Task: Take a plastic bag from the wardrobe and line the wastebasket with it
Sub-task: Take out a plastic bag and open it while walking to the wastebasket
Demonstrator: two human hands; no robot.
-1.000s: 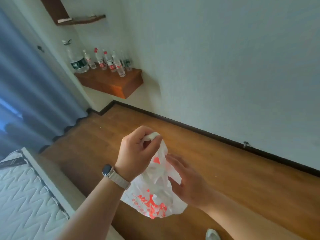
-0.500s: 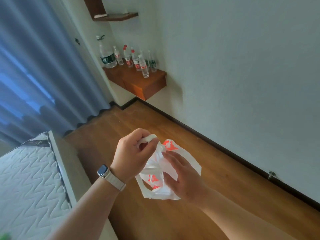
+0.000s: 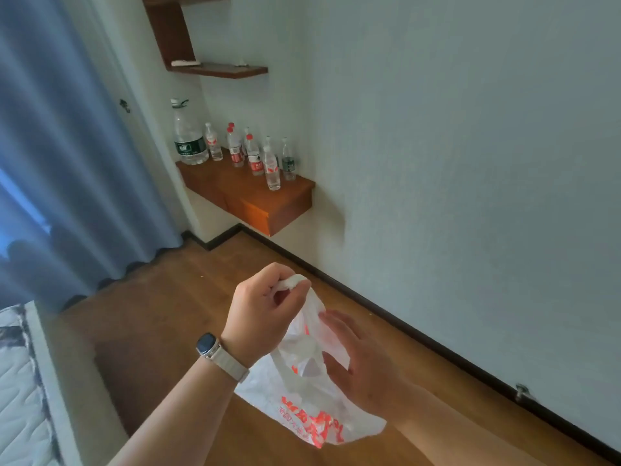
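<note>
A white plastic bag (image 3: 302, 391) with red-orange print hangs in front of me over the wooden floor. My left hand (image 3: 265, 314), with a watch on the wrist, pinches the bag's top handle between thumb and fingers. My right hand (image 3: 359, 361) sits against the bag's right side with its fingers spread into the folds, touching the plastic. No wastebasket or wardrobe is in view.
A wall-mounted wooden shelf (image 3: 255, 200) carries several water bottles (image 3: 235, 149), with a smaller shelf (image 3: 218, 68) above it. Blue curtains (image 3: 67, 163) hang at left. A mattress corner (image 3: 20, 391) lies at lower left. A white wall (image 3: 470, 163) runs along the right.
The view has swung, bringing the shelves closer to centre. The bag has dropped open and hangs longer below my left hand. My right hand's fingers have spread against its side.
</note>
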